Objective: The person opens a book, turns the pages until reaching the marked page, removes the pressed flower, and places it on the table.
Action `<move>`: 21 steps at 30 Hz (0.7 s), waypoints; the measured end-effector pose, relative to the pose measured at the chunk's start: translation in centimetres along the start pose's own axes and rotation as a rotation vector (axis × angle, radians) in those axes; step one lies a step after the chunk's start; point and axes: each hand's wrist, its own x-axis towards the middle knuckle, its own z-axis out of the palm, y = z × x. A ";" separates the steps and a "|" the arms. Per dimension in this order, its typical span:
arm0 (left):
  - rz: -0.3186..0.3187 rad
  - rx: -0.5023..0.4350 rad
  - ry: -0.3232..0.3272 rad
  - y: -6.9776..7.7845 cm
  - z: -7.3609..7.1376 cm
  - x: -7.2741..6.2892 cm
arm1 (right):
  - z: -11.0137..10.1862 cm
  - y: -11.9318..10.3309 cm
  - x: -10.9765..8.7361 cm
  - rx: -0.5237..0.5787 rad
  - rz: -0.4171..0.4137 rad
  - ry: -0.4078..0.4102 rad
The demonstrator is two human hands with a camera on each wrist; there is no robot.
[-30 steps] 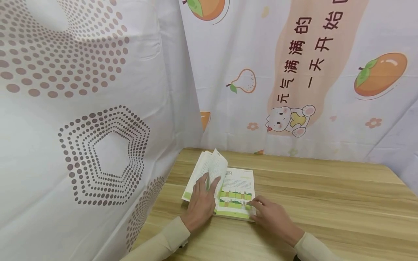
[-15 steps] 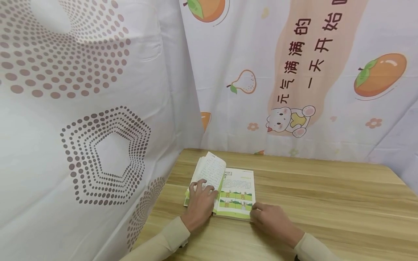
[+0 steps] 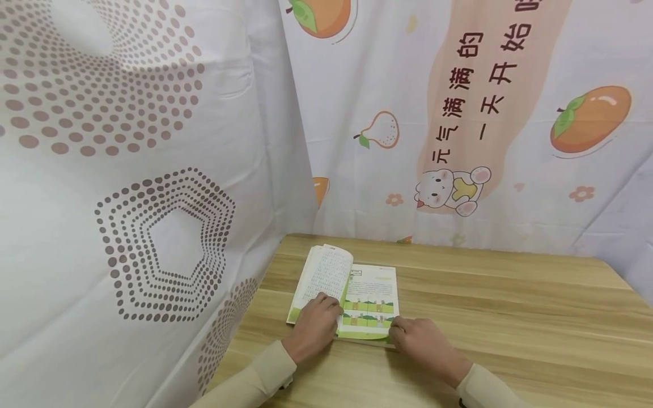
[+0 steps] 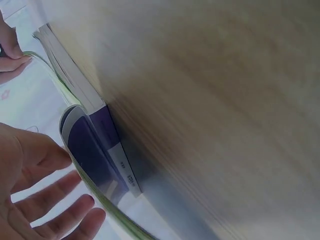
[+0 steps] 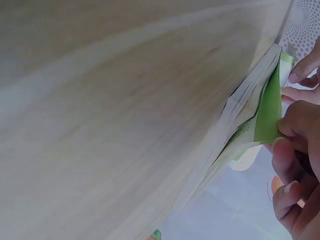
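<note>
Where right fingers (image 5: 300, 119) pinch, curved paper page (image 5: 269, 112), wood-grained tabletop (image 3: 484, 306).

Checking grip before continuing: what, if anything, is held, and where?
The right hand pinches the right page of the book by its lower outer corner; the left hand touches the left page, gripping nothing.

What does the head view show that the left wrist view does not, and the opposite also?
Only the head view: the bear on the curtain and the small pictures on the right page. Only the left wrist view: a purple area under the curling pages. Both: the left hand, the right hand at that page's corner, the book and the wooden table.
</note>
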 end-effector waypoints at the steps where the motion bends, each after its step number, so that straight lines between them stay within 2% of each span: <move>1: 0.003 -0.009 0.000 0.1 0.0 0.0 | -0.1 0.0 0.0 0.004 0.005 -0.002; 5: 0.005 -0.041 -0.017 0.3 0.0 0.0 | 0.0 0.0 0.1 0.011 0.033 0.014; 11: 0.008 -0.033 -0.084 0.5 0.4 0.0 | 0.1 0.1 0.2 0.083 0.095 0.130; 16: 0.010 -0.036 -0.062 0.5 0.5 0.0 | -0.1 0.1 0.6 0.150 0.134 0.239; 21: -0.002 -0.019 -0.062 0.7 0.4 0.0 | -0.3 0.2 0.7 0.183 0.252 0.309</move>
